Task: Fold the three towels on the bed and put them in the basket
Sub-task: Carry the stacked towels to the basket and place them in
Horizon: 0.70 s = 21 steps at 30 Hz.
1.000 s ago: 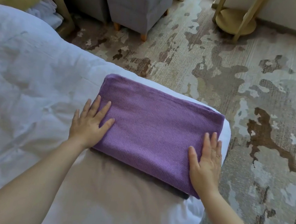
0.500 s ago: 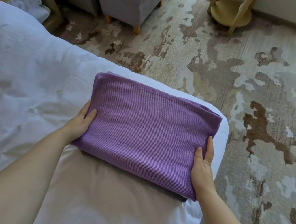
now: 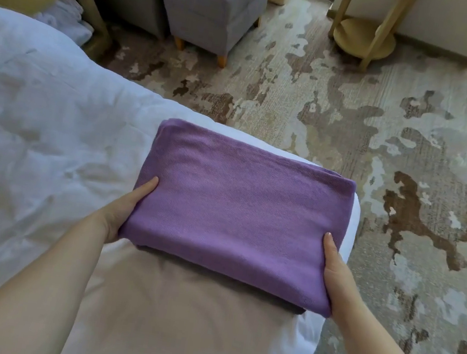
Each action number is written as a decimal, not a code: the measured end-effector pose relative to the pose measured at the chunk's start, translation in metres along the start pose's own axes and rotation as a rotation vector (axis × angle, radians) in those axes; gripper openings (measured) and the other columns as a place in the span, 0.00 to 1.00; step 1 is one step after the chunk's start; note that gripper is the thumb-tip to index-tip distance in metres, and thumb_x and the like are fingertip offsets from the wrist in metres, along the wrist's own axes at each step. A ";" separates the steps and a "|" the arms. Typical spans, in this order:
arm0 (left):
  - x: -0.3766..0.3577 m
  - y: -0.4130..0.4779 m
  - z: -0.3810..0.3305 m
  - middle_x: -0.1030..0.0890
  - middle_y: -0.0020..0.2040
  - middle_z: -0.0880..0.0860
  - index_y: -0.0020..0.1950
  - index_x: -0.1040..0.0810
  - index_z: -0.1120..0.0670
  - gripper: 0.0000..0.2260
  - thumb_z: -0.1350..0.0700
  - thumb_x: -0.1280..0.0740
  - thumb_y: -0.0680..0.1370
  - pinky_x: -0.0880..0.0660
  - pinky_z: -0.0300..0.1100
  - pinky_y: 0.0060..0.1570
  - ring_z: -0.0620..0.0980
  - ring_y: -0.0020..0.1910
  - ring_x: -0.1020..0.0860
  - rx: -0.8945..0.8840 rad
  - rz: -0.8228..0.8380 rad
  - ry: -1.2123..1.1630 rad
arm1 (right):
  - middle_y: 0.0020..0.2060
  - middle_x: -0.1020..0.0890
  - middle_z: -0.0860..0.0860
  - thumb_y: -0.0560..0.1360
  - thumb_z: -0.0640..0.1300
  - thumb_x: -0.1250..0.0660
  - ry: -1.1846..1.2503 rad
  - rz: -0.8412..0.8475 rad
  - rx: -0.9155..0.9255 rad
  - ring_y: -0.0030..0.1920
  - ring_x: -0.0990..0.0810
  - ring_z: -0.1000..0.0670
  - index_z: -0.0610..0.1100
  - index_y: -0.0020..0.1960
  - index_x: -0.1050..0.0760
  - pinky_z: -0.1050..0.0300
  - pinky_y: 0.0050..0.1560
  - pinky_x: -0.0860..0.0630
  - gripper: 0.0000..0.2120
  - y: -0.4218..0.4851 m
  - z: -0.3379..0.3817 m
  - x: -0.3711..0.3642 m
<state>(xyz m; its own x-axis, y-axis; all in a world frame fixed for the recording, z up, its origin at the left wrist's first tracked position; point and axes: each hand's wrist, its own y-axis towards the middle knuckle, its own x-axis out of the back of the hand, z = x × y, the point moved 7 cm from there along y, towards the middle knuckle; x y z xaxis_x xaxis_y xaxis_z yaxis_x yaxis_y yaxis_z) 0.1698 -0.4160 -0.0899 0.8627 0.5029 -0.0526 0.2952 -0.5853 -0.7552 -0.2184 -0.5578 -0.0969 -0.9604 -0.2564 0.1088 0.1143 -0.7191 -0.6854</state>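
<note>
Folded purple towel sits at the corner of the bed, clamped at both short ends: left hand and right hand each have the thumb on top, fingers tucked out of sight under the stack. A dark layer peeks out below, near the right thumb. Risk: lower layers could slide out or unfold if the grip is uneven on lifting. Basket not visible. No readable writing or labels.
</note>
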 end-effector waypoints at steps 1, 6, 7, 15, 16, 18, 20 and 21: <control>-0.002 -0.009 -0.001 0.17 0.56 0.52 0.60 0.21 0.50 0.35 0.30 0.27 0.60 0.22 0.49 0.51 0.53 0.53 0.18 -0.010 0.004 -0.018 | 0.55 0.19 0.50 0.69 0.71 0.39 0.009 -0.006 -0.005 0.54 0.20 0.48 0.49 0.60 0.24 0.48 0.59 0.25 0.31 -0.006 0.005 0.004; -0.012 -0.071 -0.002 0.16 0.54 0.52 0.60 0.22 0.50 0.36 0.30 0.27 0.59 0.21 0.45 0.46 0.53 0.52 0.17 -0.011 0.002 -0.053 | 0.47 0.18 0.50 0.70 0.69 0.39 -0.056 -0.034 0.012 0.47 0.19 0.49 0.44 0.56 0.23 0.55 0.45 0.25 0.31 -0.042 0.040 0.031; -0.014 -0.086 -0.004 0.16 0.54 0.52 0.60 0.22 0.50 0.37 0.30 0.27 0.59 0.21 0.45 0.45 0.53 0.52 0.17 -0.019 -0.008 -0.058 | 0.47 0.18 0.49 0.70 0.68 0.38 -0.054 -0.029 0.024 0.47 0.19 0.48 0.43 0.55 0.23 0.53 0.47 0.24 0.30 -0.052 0.048 0.037; -0.066 -0.197 -0.049 0.16 0.52 0.52 0.61 0.24 0.49 0.38 0.29 0.27 0.58 0.21 0.46 0.45 0.53 0.50 0.17 -0.204 0.005 -0.061 | 0.43 0.14 0.49 0.74 0.58 0.35 0.168 0.092 0.141 0.42 0.15 0.51 0.44 0.53 0.21 0.58 0.41 0.22 0.19 -0.142 0.107 0.098; -0.075 -0.208 -0.054 0.16 0.53 0.52 0.61 0.24 0.48 0.37 0.29 0.28 0.59 0.21 0.46 0.45 0.53 0.50 0.17 -0.222 0.013 -0.057 | 0.46 0.14 0.48 0.74 0.58 0.35 0.188 0.111 0.148 0.45 0.15 0.49 0.44 0.55 0.21 0.55 0.47 0.22 0.19 -0.151 0.111 0.109; -0.097 -0.228 -0.064 0.15 0.52 0.52 0.61 0.24 0.47 0.36 0.29 0.28 0.60 0.20 0.46 0.43 0.53 0.50 0.17 -0.251 0.032 -0.048 | 0.50 0.15 0.46 0.74 0.58 0.34 0.221 0.116 0.154 0.50 0.17 0.46 0.43 0.57 0.21 0.51 0.55 0.24 0.20 -0.168 0.119 0.133; -0.120 -0.245 -0.073 0.16 0.52 0.52 0.60 0.24 0.47 0.34 0.29 0.29 0.61 0.20 0.46 0.42 0.54 0.49 0.16 -0.265 0.026 -0.033 | 0.51 0.16 0.45 0.75 0.57 0.34 0.250 0.107 0.174 0.52 0.18 0.45 0.42 0.57 0.22 0.49 0.57 0.24 0.20 -0.182 0.131 0.156; -0.132 -0.252 -0.078 0.16 0.53 0.53 0.60 0.25 0.47 0.34 0.29 0.30 0.62 0.20 0.46 0.44 0.55 0.50 0.17 -0.269 0.015 -0.025 | 0.51 0.16 0.44 0.75 0.56 0.34 0.257 0.101 0.184 0.52 0.18 0.45 0.42 0.57 0.22 0.49 0.57 0.24 0.20 -0.188 0.138 0.168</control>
<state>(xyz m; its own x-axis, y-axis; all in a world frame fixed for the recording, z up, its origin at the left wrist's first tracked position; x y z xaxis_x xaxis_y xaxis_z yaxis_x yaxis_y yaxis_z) 0.0136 -0.3846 0.1586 0.8586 0.5063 -0.0810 0.3838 -0.7393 -0.5532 -0.3666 -0.5549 0.1493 -0.9718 -0.1784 -0.1543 0.2342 -0.8091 -0.5390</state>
